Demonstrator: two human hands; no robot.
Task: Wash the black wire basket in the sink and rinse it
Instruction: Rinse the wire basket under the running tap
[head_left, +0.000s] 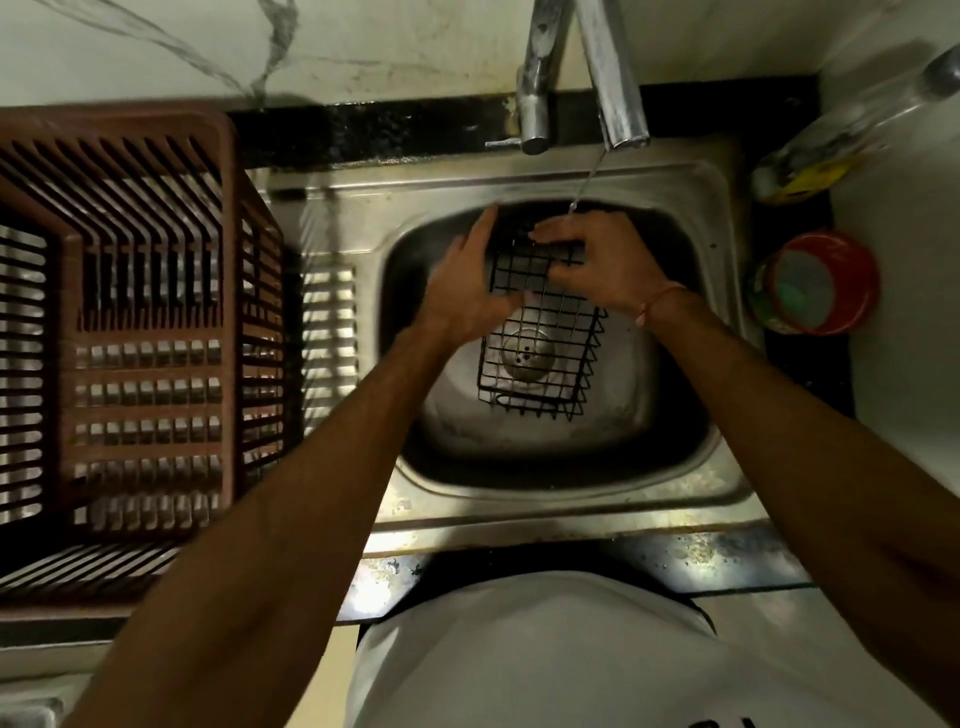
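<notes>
Basket (540, 358) over sink (691, 182), right fingers (558, 228) gripping far rim (left fingers (480, 228) straight alongside)

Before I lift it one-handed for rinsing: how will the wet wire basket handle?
The black wire basket probably stays stiff, being a welded grid. Likely light, since it is mostly open mesh. Water running from the tap may make its thin wires slippery.
</notes>
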